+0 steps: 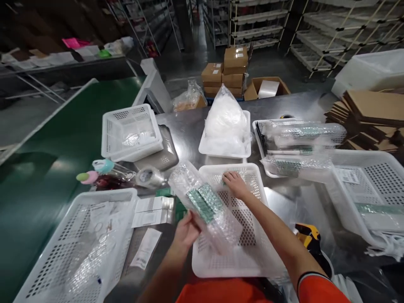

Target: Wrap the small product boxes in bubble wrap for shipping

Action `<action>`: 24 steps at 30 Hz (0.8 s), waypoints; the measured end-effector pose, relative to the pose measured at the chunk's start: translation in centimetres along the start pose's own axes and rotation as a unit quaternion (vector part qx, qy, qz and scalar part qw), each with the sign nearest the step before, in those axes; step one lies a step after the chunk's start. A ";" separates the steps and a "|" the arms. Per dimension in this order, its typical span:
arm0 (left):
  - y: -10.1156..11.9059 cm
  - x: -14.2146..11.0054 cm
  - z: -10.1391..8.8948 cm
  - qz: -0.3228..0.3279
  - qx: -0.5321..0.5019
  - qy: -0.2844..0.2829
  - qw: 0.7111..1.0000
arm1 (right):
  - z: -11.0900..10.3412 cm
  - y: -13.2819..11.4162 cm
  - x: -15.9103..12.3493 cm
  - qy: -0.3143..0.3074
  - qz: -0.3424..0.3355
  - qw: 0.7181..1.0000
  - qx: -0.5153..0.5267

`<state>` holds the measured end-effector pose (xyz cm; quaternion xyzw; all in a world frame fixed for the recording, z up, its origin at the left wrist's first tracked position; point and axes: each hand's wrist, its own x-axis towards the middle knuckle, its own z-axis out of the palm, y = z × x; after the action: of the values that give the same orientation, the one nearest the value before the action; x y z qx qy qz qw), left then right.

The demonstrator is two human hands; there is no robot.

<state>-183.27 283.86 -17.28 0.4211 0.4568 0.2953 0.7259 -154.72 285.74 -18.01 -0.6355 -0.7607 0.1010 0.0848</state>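
Note:
My left hand (187,232) is closed on the lower left edge of a bubble-wrapped package (205,204). Green printed packaging shows through the clear wrap. The package is tilted over a white perforated basket (227,269) in front of me. My right hand (235,184) reaches into the far end of this basket, with its fingers bent down and together. A bit of green shows by the fingertips, but what they hold is hidden.
White baskets stand around: one with clear bags (104,235), one with a full plastic bag (225,122), one with bubble-wrapped packages (303,134). A tape roll (148,176), paper label (146,248) and yellow-black tool (307,235) lie nearby. A green conveyor (72,122) runs left.

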 end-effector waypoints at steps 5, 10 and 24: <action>-4.0 -2.0 3.6 -0.160 -0.308 -0.013 0.938 | -0.3 -0.5 -2.0 0.104 0.034 0.983 0.146; -4.3 -2.3 6.8 -0.202 -0.380 -0.024 0.902 | -4.6 -2.8 -6.9 0.083 0.074 0.907 0.407; -5.8 -8.7 6.9 -0.031 0.588 -0.263 0.765 | -0.7 -6.7 -8.4 -0.096 0.043 0.994 -0.007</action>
<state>-180.30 271.70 -17.16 0.8120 0.3450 -0.1759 0.4367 -159.36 276.40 -15.56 -0.6556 -0.7381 0.1595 0.0020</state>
